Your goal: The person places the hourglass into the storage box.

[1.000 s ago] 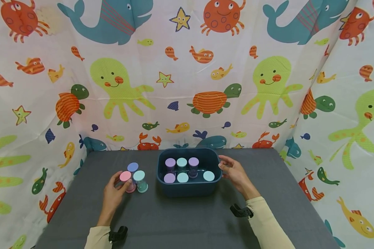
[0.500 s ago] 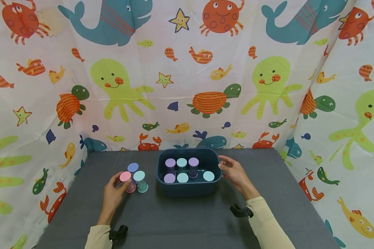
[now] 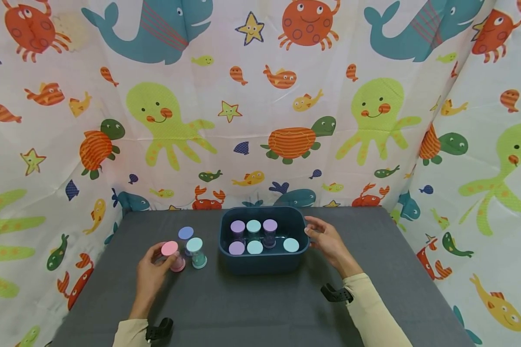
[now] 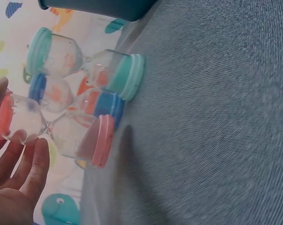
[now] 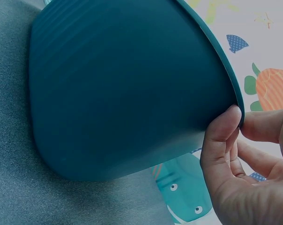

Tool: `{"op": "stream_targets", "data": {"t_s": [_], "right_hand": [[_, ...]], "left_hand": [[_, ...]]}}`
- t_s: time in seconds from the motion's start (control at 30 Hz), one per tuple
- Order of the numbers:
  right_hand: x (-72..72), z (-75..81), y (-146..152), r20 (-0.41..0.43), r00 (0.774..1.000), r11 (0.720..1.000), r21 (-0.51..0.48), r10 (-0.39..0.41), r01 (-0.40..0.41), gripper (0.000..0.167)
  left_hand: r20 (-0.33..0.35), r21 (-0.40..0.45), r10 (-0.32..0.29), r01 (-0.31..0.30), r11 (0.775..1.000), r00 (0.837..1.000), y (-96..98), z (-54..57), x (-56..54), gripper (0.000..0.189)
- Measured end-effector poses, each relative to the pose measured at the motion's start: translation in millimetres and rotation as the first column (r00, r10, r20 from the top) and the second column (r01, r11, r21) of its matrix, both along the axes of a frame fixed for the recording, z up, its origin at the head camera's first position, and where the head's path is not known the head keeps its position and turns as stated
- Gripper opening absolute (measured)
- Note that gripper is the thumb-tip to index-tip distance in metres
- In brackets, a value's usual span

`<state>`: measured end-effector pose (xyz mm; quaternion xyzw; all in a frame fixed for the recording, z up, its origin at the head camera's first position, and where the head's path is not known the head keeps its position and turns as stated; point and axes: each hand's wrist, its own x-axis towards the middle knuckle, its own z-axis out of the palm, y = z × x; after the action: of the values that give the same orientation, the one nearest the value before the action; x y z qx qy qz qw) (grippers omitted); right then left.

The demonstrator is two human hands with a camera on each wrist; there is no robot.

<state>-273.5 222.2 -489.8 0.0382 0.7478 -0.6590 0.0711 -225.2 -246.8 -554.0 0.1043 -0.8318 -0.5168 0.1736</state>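
Note:
My left hand [image 3: 149,275] holds a pink-capped hourglass [image 3: 170,248] between thumb and fingers, near its upper end. In the left wrist view this hourglass [image 4: 76,136] has pale pink sand in its lower bulb, and its base is close over the cloth. Just to its right stand a teal-capped hourglass [image 3: 195,245] and, behind, a blue-capped one [image 3: 185,233], partly hidden. A dark blue bin [image 3: 260,266] sits right of them. Its right-hand rim is pinched by my right hand [image 3: 330,245], seen closely in the right wrist view with the thumb [image 5: 226,124] at the edge.
Inside the bin stand several hourglasses with purple caps [image 3: 237,227] and pale teal caps [image 3: 291,245]. Grey cloth [image 3: 252,308] covers the table. A sea-animal curtain [image 3: 252,135] rises behind it and along both sides.
My left hand has shifted slightly left with the pink hourglass, widening the gap to the blue and teal ones. The right hand and bin have stayed put.

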Motion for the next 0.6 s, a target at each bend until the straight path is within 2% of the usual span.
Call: {"op": "stream_targets", "data": {"t_s": [0.23,0.43,0.6], "right_hand": [[0.6,0.6,0,0.002,1.000,1.000,-0.005,-0.001,0.001,0.042],[1.0,0.6,-1,-0.002,1.000,1.000,-0.003,0.002,-0.002,0.042],[1.2,0.4,-1,-0.002,1.000,1.000,-0.007,0.006,-0.006,0.042]], "left_hand": [[0.009,-0.041,-0.010,0.011,0.999,1.000,-0.9,17.1,11.2,0.059],[0.018,-0.079,-0.026,0.028,0.997,0.999,0.4,37.1,23.4,0.059],[-0.008,-0.088,-0.023,0.022,0.996,1.000,3.1,52.9,31.6,0.056]]}}
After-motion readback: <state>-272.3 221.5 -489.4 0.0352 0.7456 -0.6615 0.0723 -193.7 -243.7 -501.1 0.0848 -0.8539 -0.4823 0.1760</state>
